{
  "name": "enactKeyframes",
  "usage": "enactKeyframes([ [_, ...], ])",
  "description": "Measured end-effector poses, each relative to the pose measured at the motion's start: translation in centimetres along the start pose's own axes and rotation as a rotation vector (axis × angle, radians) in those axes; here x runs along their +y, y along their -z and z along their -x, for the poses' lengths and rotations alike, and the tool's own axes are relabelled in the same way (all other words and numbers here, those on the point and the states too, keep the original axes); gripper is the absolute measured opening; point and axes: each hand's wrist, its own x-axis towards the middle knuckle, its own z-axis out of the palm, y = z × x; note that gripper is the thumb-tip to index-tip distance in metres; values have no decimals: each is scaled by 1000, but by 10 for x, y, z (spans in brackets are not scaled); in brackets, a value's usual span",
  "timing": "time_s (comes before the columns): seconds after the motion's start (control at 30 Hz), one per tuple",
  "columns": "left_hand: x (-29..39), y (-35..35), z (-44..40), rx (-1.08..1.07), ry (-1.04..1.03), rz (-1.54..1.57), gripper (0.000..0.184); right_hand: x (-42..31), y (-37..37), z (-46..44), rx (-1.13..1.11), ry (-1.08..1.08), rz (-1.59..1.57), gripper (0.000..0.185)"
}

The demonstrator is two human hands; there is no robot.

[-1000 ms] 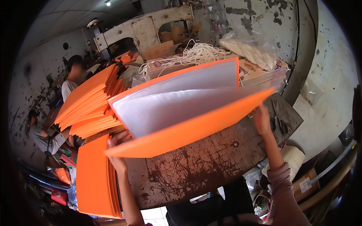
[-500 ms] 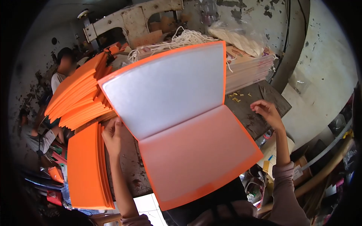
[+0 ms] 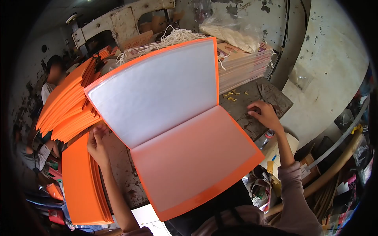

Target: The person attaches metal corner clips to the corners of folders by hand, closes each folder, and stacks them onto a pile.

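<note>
An opened orange folder lies across the table. Its raised upper half (image 3: 157,86) shows a clear, whitish sleeve, and its lower half (image 3: 197,161) reaches past the near table edge. My left hand (image 3: 98,147) is beside the folder's left edge, above the right side of an upright-edged orange stack (image 3: 80,179); its fingers are loosely bent with nothing visible in them. To the right of the folder, my right hand (image 3: 265,115) hovers over the table corner, thumb and bent fingers apart, holding nothing. Neither hand visibly grips the folder.
More orange folders (image 3: 69,100) are piled at the left. Behind are a bundled stack (image 3: 246,70), white cord (image 3: 177,37) and a machine frame (image 3: 122,21). Small yellow pieces (image 3: 232,98) and scissors (image 3: 261,92) lie on the table (image 3: 275,96). Two people are at the far left.
The folder has swung open, its lower half coming down toward me. My right hand has let go of its edge, and my left hand has drawn off to the left. The view has shifted right.
</note>
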Motion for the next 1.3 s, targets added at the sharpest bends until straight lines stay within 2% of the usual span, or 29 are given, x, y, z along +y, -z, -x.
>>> enactKeyframes([
  [0.07,-5,1,0,13,-1,14,34,2,-12,-15,-4,7,11,21],
  [0.13,-7,2,0,57,9,-73,31,7,-27,-30,34,114,51,21],
  [0.27,-1,-1,1,116,18,-125,30,11,-55,-49,120,64,62,21],
  [0.33,-9,3,0,118,26,-25,29,16,-67,-51,226,155,232,19],
  [0.5,-13,-1,1,174,-3,-18,29,21,-62,-45,175,122,47,16],
  [0.77,-4,-8,6,132,-30,-158,30,9,-57,-39,162,126,-132,44],
  [0.9,-5,-8,6,129,-44,-121,30,9,-54,-38,122,119,-172,47],
  [1.0,-5,-7,6,123,-49,-93,29,8,-53,-37,106,140,-168,45],
  [1.1,-4,-9,6,141,-54,-92,28,12,-54,-35,105,67,-287,40],
  [1.17,-8,-6,7,143,-191,-334,27,15,-54,-33,70,89,-268,30],
  [1.3,-23,-1,9,144,-204,-531,28,10,-41,-16,111,72,-426,18],
])
